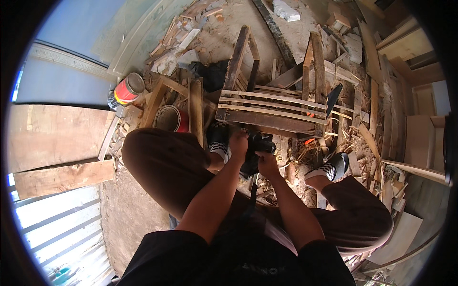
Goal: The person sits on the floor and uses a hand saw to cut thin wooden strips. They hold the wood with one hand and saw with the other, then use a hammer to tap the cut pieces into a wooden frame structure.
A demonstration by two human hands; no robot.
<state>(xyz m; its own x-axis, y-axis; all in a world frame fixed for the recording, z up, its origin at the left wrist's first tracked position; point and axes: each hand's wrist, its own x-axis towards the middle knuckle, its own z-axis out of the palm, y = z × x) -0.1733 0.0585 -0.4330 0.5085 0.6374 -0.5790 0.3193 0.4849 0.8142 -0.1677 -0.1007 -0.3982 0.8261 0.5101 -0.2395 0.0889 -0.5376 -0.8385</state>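
Observation:
Both hands are at a bulky black object (pixel 258 147) low between my knees; it is too dark to tell its kind. My left hand (pixel 238 144) is closed at its left side, the fingers partly hidden. On the right, my right hand (pixel 267 163) curls its fingers against the nearer edge of the same object. Just beyond stands a wooden frame (pixel 272 123) with thin slats across it and posts rising at the back. The black object is close to the frame's front beam, and whether they touch I cannot tell.
Left of the frame are loose timber pieces (pixel 195 107) and a red can (pixel 182 123); another red can (pixel 130 89) stands farther left. Wood scraps and shavings litter the ground around my sandalled feet. Wooden boards (pixel 62 136) line the left, and wooden compartments (pixel 420 138) the right.

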